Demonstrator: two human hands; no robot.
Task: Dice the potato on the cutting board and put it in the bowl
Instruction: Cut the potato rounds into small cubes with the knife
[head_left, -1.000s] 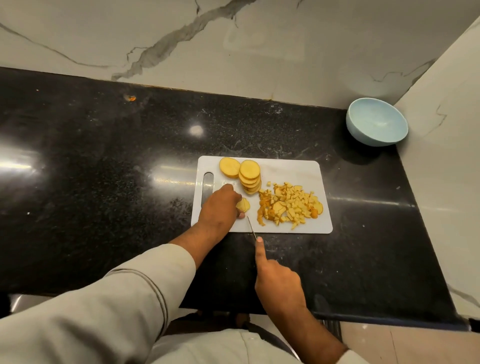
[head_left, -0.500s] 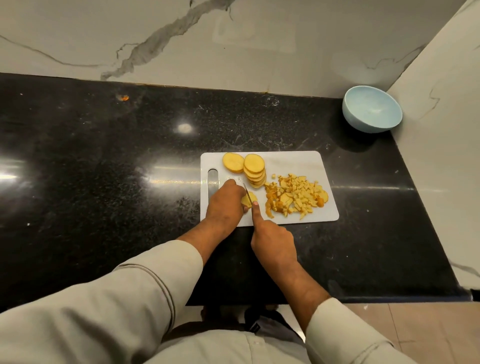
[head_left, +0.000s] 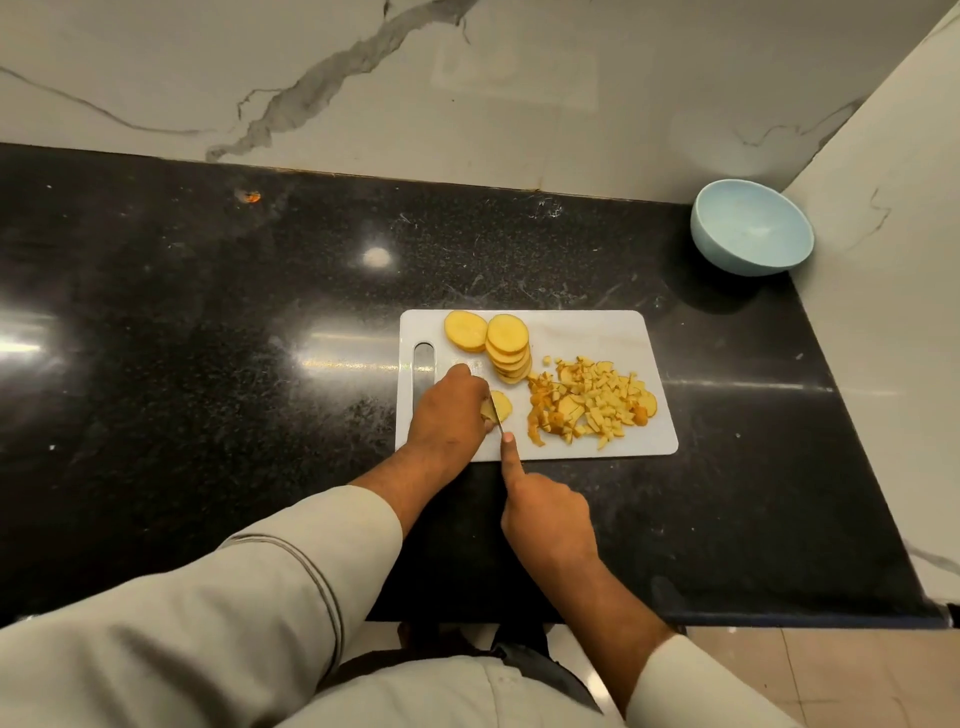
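Note:
A white cutting board (head_left: 597, 332) lies on the black counter. My left hand (head_left: 449, 415) presses a potato slice (head_left: 500, 405) down on the board's near left part. My right hand (head_left: 545, 514) grips a knife (head_left: 497, 420), index finger stretched along the blade's back; the thin blade cuts into that slice. A stack of round potato slices (head_left: 508, 345) sits at the board's far side. A pile of diced potato (head_left: 592, 400) covers the board's right half. The light blue bowl (head_left: 750, 226) stands empty in the far right corner.
The black granite counter (head_left: 208, 338) stretches wide to the left of the board. Marble walls (head_left: 519, 78) close the back and the right side. A small orange scrap (head_left: 252, 196) lies near the back wall. The counter's front edge runs just below my arms.
The knife drew back toward me, then pushed forward into the slice, and has now pulled slightly back again. My left hand stayed on the slice.

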